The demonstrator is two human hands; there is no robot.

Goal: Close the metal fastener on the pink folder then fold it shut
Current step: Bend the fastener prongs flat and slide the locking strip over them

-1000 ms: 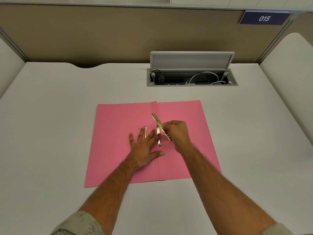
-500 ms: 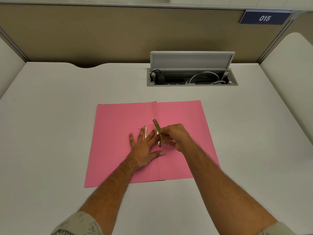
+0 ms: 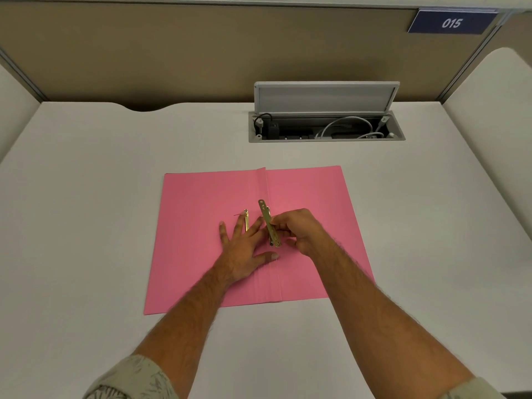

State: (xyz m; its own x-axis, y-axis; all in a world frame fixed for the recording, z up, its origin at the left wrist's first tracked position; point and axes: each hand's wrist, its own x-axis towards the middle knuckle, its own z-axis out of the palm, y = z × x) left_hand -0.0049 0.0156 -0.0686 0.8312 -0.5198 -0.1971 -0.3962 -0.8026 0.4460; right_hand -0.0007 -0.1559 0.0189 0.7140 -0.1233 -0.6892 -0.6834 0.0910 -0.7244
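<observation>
The pink folder [image 3: 201,203] lies open and flat on the white desk, its spine crease running down the middle. My left hand [image 3: 244,251] presses flat on the folder just left of the crease, fingers spread around an upright brass prong [image 3: 246,218]. My right hand [image 3: 299,231] pinches the brass fastener bar [image 3: 267,220], a perforated strip held nearly along the crease and slightly tilted. A second prong stands partly hidden behind the bar.
An open cable box [image 3: 326,126] with its lid raised and white cables inside sits in the desk behind the folder. A tan partition with a blue "015" sign [image 3: 450,23] stands at the back. White desk surface [image 3: 86,197] surrounds the folder.
My right hand has brought the brass bar down from a steep slant and turned it nearly parallel to the crease, over the prongs. My left hand has stayed pressed on the folder.
</observation>
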